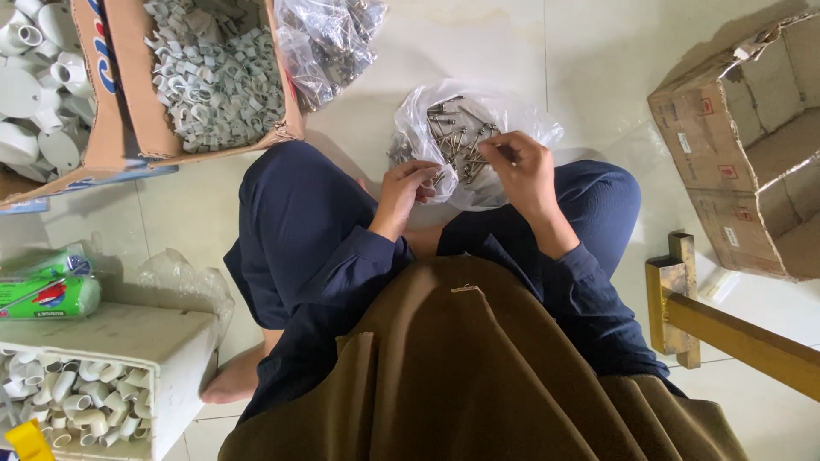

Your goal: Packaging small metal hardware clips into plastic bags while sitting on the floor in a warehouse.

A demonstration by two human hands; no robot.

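I sit cross-legged on the floor in dark blue clothes. A clear plastic bag (pixel 504 115) of metal nails lies open in front of my knees. My left hand (pixel 408 188) is curled at the bag's left edge, fingers closed on a small piece, seemingly a clip with a nail. My right hand (pixel 521 166) rests over the bag's right side, pinching a nail between thumb and fingers. The pile of nails (pixel 457 137) shows between the two hands.
A cardboard box (pixel 149 128) of small grey plastic clips (pixel 218 77) stands at the upper left, beside white pipe fittings (pixel 34 77). A second nail bag (pixel 329 38) lies beyond it. A white box (pixel 171 341) of white elbows sits lower left. An empty carton (pixel 743 145) and yellow wooden frame (pixel 735 333) are right.
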